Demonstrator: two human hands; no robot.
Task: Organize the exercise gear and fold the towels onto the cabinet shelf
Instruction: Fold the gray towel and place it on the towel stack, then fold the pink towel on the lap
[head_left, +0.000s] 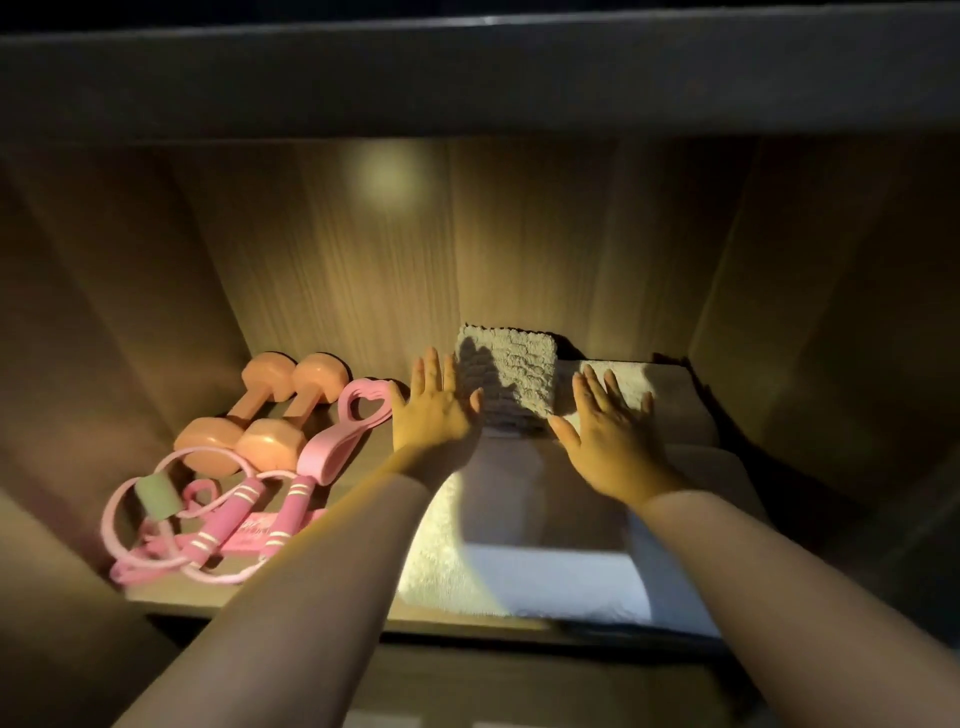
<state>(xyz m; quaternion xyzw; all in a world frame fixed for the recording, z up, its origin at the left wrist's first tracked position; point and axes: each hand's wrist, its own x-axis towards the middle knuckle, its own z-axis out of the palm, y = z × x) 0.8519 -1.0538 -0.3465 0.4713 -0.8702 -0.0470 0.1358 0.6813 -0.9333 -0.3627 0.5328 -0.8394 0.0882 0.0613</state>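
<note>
Inside the wooden cabinet shelf (322, 605), a stack of folded white towels (519, 566) lies at the right, with a small folded grey towel (511, 376) on top at the back. My left hand (434, 410) is flat and open against the grey towel's left side. My right hand (608, 421) lies open, palm down, on the white towel just right of the grey one. Two peach dumbbells (260, 415) lie at the left rear. A pink heart-handled stretch band (343, 431) and a pink skipping rope (208, 535) lie in front of them.
The cabinet's side walls (779, 312) close in left and right, and a dark upper shelf edge (467, 78) hangs overhead. A small pink card (254, 535) lies under the rope handles. Bare shelf shows between the gear and the towels.
</note>
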